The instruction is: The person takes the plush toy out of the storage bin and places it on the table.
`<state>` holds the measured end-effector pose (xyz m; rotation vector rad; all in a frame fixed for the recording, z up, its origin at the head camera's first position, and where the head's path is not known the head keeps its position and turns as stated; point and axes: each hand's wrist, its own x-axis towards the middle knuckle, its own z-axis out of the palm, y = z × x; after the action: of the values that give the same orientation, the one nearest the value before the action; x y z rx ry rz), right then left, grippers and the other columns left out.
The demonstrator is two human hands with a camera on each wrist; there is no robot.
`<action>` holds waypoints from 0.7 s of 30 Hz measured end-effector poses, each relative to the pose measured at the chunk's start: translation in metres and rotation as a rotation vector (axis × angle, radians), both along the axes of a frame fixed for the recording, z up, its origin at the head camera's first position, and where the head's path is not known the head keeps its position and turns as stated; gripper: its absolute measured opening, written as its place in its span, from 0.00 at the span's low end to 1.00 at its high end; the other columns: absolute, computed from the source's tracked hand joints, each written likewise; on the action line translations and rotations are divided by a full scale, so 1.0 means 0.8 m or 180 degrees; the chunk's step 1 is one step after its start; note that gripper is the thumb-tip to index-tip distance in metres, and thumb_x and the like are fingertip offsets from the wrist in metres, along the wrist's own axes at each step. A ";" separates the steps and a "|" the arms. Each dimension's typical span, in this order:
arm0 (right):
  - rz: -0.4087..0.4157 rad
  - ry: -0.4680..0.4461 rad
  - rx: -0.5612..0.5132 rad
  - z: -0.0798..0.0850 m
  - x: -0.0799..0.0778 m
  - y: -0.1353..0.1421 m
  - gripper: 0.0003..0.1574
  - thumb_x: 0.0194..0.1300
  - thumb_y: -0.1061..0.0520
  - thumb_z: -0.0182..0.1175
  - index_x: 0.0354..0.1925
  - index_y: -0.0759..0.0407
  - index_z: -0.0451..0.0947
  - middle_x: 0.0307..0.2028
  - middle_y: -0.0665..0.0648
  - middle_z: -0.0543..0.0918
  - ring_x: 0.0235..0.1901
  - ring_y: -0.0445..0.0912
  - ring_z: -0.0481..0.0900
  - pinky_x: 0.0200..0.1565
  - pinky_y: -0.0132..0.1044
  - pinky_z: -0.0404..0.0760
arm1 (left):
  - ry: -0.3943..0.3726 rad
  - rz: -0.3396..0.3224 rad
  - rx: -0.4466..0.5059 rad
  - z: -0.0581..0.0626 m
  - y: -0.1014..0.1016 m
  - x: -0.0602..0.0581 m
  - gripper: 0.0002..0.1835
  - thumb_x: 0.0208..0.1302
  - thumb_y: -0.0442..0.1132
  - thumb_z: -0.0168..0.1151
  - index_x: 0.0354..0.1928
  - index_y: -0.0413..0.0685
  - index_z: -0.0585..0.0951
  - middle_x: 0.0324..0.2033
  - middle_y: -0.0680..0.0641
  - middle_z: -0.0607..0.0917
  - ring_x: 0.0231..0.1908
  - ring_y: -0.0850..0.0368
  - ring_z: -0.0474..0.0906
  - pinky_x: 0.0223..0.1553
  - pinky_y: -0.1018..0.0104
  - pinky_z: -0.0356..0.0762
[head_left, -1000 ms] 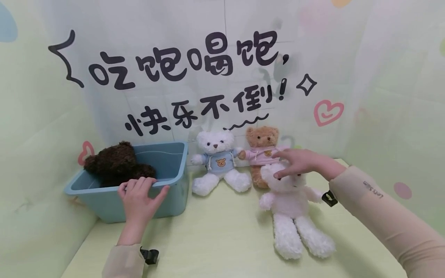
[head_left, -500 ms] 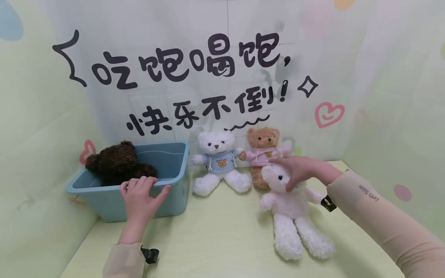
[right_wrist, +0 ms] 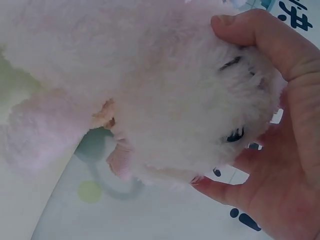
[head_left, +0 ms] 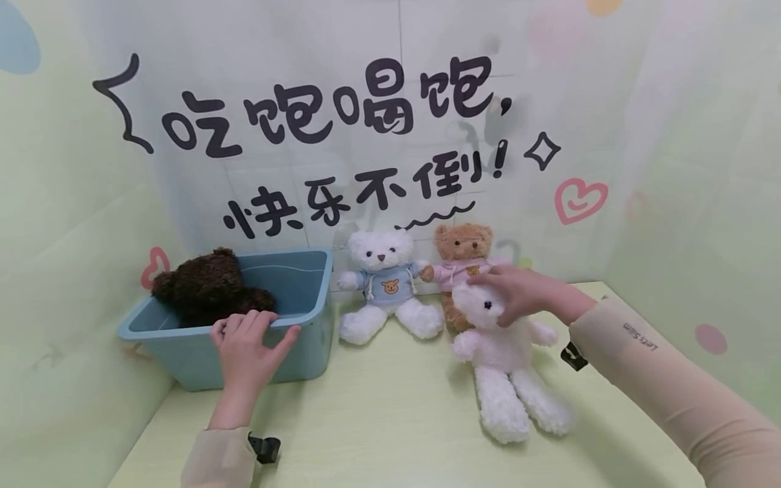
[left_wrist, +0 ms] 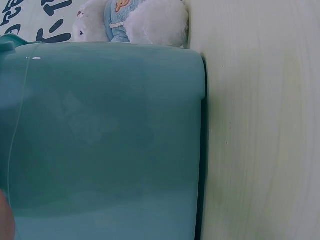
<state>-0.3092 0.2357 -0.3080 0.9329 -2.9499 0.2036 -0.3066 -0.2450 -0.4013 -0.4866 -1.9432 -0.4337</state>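
Observation:
My right hand (head_left: 523, 293) grips the head of a fluffy white plush toy (head_left: 502, 349). In the right wrist view, the thumb and fingers (right_wrist: 220, 192) curve round opposite sides of the white plush toy's head (right_wrist: 200, 110), and its ears are hidden. Its long legs hang towards the front of the table. At the left, my left hand (head_left: 249, 352) holds the near rim of a blue plastic bin (head_left: 308, 342), fingers over the edge and thumb outside. A dark brown plush toy (head_left: 204, 285) lies inside the bin. The bin's wall (left_wrist: 105, 130) fills most of the left wrist view.
A white teddy bear (head_left: 390, 318) in a blue hoodie sits against the back wall, right of the bin. Beside it sits a brown teddy bear (head_left: 464, 244) in a pink hoodie, partly covered by the held toy. Printed cloth walls enclose the pale table (head_left: 378, 413).
My right hand has closed round the white plush toy's head and moved it slightly left and back, its legs shifting along. The left hand stays on the bin rim.

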 end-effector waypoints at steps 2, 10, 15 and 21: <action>-0.0007 -0.0042 0.0017 -0.001 -0.001 0.000 0.58 0.38 0.56 0.74 0.70 0.54 0.64 0.61 0.67 0.70 0.50 0.57 0.74 0.45 0.53 0.77 | 0.0017 -0.0011 0.0003 0.000 0.001 0.000 0.32 0.62 0.68 0.52 0.33 0.43 0.79 0.26 0.43 0.78 0.33 0.41 0.67 0.49 0.38 0.52; -0.0057 -0.0131 -0.0002 0.003 -0.001 -0.006 0.62 0.40 0.44 0.76 0.71 0.56 0.62 0.64 0.69 0.66 0.58 0.64 0.70 0.51 0.63 0.70 | -0.0012 0.0013 0.0001 0.000 0.001 0.001 0.33 0.62 0.69 0.51 0.33 0.43 0.79 0.27 0.42 0.78 0.33 0.41 0.67 0.49 0.38 0.51; -0.0093 -0.0134 -0.0004 0.004 -0.002 -0.010 0.60 0.42 0.41 0.76 0.70 0.53 0.63 0.64 0.67 0.66 0.59 0.63 0.69 0.52 0.64 0.69 | -0.0097 0.0024 -0.0002 0.000 0.000 0.002 0.33 0.62 0.69 0.50 0.34 0.42 0.79 0.28 0.42 0.79 0.34 0.42 0.67 0.50 0.38 0.51; -0.0096 -0.0105 -0.0028 0.010 -0.003 -0.013 0.57 0.47 0.36 0.72 0.69 0.54 0.64 0.67 0.69 0.63 0.63 0.66 0.64 0.54 0.69 0.64 | -0.0055 0.0004 -0.0002 0.000 0.000 0.002 0.33 0.62 0.69 0.50 0.33 0.43 0.79 0.28 0.42 0.79 0.34 0.42 0.67 0.50 0.38 0.51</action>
<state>-0.3112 0.2253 -0.3002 0.8920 -2.9883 0.2326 -0.3052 -0.2447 -0.4010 -0.4835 -1.9603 -0.4379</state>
